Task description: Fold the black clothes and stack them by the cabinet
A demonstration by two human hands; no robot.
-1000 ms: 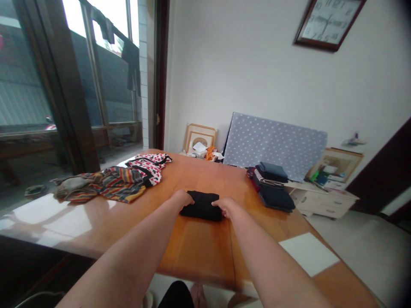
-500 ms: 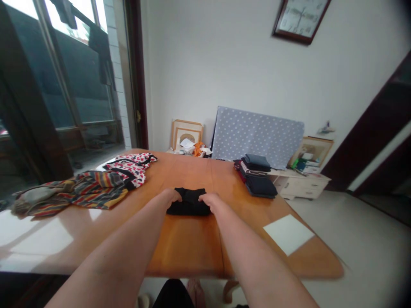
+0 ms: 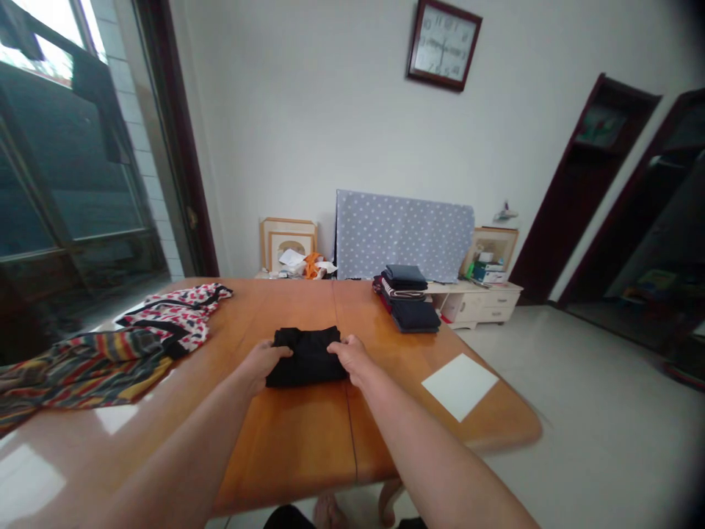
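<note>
A black folded garment [image 3: 306, 361] lies on the wooden table [image 3: 291, 448] in front of me, a compact rectangle. My left hand [image 3: 264, 363] grips its left end, thumb on top and fingers hidden beneath or behind. On the opposite end, my right hand [image 3: 350, 357] pinches the cloth in the same way. What exact kind of garment it is, I cannot tell. Farther off to the right stands a stack of folded clothes [image 3: 408, 297], dark blue and black with a striped piece among them.
At the left lie a striped multicolour garment [image 3: 104, 367] and a white garment with red print [image 3: 187, 316]. A pale sheet [image 3: 460, 386] rests near the right edge. Beyond the table are a cloth-covered panel [image 3: 402, 235] and a low white cabinet [image 3: 485, 305].
My view has swung to the right, so everything appears shifted left. Both hands still grip the black garment, whose top face now shows more fully.
</note>
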